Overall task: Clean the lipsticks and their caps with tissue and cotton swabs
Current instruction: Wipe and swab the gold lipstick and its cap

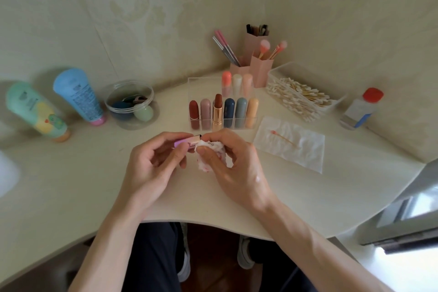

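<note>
Here, over the desk [213, 206] toward its near edge, the lipstick [188, 142] is pinched crosswise in the left grip [151, 163], open end pointed right into the stained tissue [219, 147] pinched in the right grip [233, 168]

- A green tube [35, 111] and a blue tube [78, 95] stand cap-down at the left of the frame on the pale surface [83, 185].
- A clear round jar [130, 106], just right of the tubes, holds blue and green sponges.
- Pink brush holders [257, 66] with brushes stand at upper centre.
- A red-capped clear bottle [360, 109] stands at the right.
</note>
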`<state>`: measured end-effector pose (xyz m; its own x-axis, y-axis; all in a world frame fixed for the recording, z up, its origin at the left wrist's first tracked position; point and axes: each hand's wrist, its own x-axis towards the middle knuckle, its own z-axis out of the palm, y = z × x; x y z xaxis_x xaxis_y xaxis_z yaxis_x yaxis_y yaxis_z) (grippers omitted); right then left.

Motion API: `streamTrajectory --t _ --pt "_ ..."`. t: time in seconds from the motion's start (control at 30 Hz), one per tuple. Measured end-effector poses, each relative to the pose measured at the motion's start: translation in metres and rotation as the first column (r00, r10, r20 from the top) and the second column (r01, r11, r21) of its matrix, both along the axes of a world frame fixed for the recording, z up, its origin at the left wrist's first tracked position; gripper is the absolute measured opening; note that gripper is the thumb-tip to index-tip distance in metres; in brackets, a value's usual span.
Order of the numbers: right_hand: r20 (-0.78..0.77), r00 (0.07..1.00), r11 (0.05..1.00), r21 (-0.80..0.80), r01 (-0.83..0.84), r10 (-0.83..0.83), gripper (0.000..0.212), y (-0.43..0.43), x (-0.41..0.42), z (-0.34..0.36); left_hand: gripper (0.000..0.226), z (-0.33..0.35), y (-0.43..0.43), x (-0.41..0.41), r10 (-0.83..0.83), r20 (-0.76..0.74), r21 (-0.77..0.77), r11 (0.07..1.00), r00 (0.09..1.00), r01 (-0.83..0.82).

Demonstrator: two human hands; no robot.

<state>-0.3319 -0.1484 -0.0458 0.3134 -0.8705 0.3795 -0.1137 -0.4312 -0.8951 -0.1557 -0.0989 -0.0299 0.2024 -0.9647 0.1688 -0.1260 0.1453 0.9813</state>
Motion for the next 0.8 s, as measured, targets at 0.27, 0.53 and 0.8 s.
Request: streamTrajectory --t 0.27,0.53,0.8 --pt "-0.006 1.000 0.999 -0.045 0.020 -0.020 0.010 0.0017 0.0002 0.0029 0.027 0.0026 0.0007 -0.0021 -0.002 -0.055 0.051 0.999 0.998 0.005" --pt "-0.003 1.000 1.000 -0.020 0.007 -0.007 0.009 0.0011 0.0004 0.0025 0.019 -0.0005 0.0002 0.0004 -0.010 -0.031 0.001 1.000 0.999 0.010" --pt "-0.010 1.000 1.000 -0.026 -0.002 0.002 0.010 0.0021 -0.0001 0.0035 0.025 -0.0017 -0.0007 -0.0013 0.007 -0.058 0.017 1.000 0.998 -0.006"
